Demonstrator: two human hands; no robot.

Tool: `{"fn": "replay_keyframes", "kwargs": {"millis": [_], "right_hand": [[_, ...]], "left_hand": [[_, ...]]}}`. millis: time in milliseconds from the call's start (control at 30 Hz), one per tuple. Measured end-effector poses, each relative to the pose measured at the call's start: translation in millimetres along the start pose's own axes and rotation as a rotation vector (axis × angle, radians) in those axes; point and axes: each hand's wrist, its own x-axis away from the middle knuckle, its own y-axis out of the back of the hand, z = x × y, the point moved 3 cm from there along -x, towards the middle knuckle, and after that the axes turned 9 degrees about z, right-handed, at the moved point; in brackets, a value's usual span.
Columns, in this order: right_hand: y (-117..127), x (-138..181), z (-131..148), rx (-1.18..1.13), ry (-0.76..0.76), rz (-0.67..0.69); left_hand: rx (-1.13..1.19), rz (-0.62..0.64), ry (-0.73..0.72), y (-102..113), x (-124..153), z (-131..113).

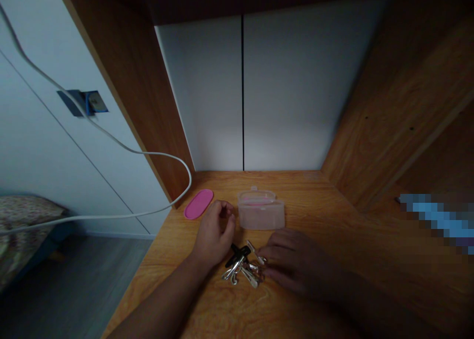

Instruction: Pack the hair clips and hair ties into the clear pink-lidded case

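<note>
A small heap of metal hair clips (242,269), silver with one black, lies on the wooden desk (318,215) between my hands. My left hand (215,235) rests just left of the heap with its fingers curled in a loose pinch; nothing visible in them. My right hand (292,262) lies on the desk at the right of the heap, fingertips touching the clips. Just behind stands a small translucent plastic box (261,211) with pink inside and no lid on it. Its oval pink lid (199,204) lies flat to the left.
Wooden side panels (392,112) close in the desk on both sides, and white doors (274,92) stand at the back. A white cable (111,141) hangs from a wall socket (89,102) across the left. A bed (22,220) is at the far left.
</note>
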Motion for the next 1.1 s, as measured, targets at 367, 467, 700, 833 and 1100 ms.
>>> {"fn": "replay_keyframes", "kwargs": {"millis": [367,467,700,833,1100], "right_hand": [[-9.1,-1.3,0.7,-0.063,-0.106,0.157],[-8.1,-0.8,1.3,-0.095,-0.112,0.147],[-3.2,-1.7,1.2,-0.154,-0.079,0.089],[-1.1,-1.3,0.5,-0.152,-0.035,0.026],[2.3,0.5,-2.9,-0.152,0.021,-0.094]], "left_hand": [[-0.021,0.158,-0.155,-2.4,4.3,-11.7],[-0.022,0.204,-0.191,-3.3,4.9,-14.9],[-0.014,0.241,-0.271,-3.5,5.4,-18.4],[-0.007,0.243,-0.273,-3.4,6.5,-18.4],[0.018,0.259,-0.307,0.3,7.8,-22.9]]}}
